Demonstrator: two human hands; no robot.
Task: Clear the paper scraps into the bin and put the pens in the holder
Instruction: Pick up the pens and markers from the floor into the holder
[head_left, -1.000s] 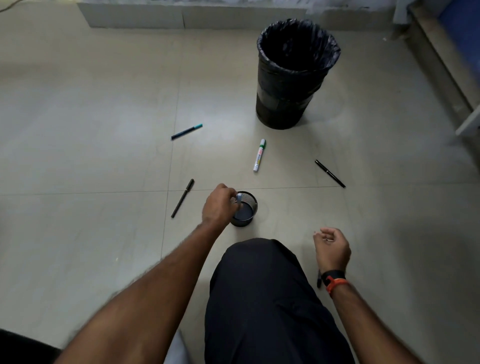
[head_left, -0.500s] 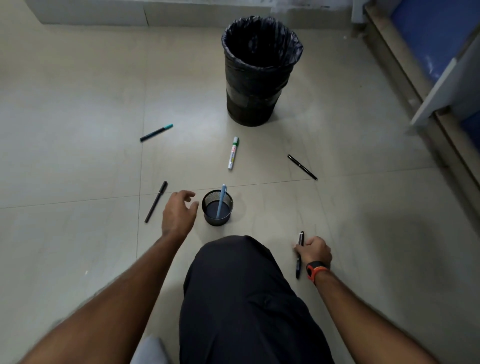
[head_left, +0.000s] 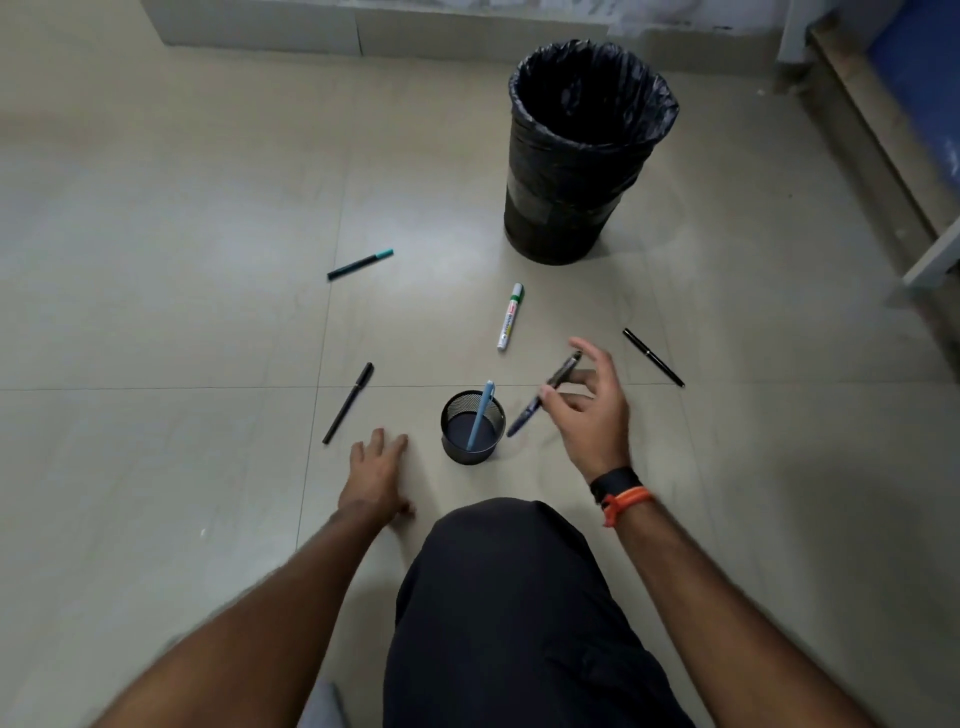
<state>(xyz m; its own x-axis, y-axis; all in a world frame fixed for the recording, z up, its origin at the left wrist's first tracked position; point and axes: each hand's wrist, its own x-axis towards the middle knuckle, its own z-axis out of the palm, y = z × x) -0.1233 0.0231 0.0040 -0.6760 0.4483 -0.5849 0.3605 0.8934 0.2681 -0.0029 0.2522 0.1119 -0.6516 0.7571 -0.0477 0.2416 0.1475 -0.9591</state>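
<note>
A black mesh pen holder (head_left: 451, 421) stands on the tiled floor with a light blue pen (head_left: 481, 413) leaning inside. My right hand (head_left: 592, 410) is just right of the holder, fingers pinching a dark pen (head_left: 530, 410) that slants down toward it. My left hand (head_left: 376, 475) rests flat on the floor left of the holder, holding nothing. Loose on the floor lie a black pen (head_left: 348, 402), a teal-capped pen (head_left: 360, 264), a white marker (head_left: 509, 323) and another black pen (head_left: 653, 357). The black-lined bin (head_left: 571, 208) stands beyond them. No paper scraps show.
My dark-trousered knee (head_left: 514, 597) fills the lower middle. A low pale ledge (head_left: 363, 31) runs along the far wall. At the right edge stands furniture with a wooden frame (head_left: 883, 156) and blue surface.
My right hand lifted the dark pen from the floor at the right and carried it up beside the holder. My left hand left the holder and dropped flat on the floor.
</note>
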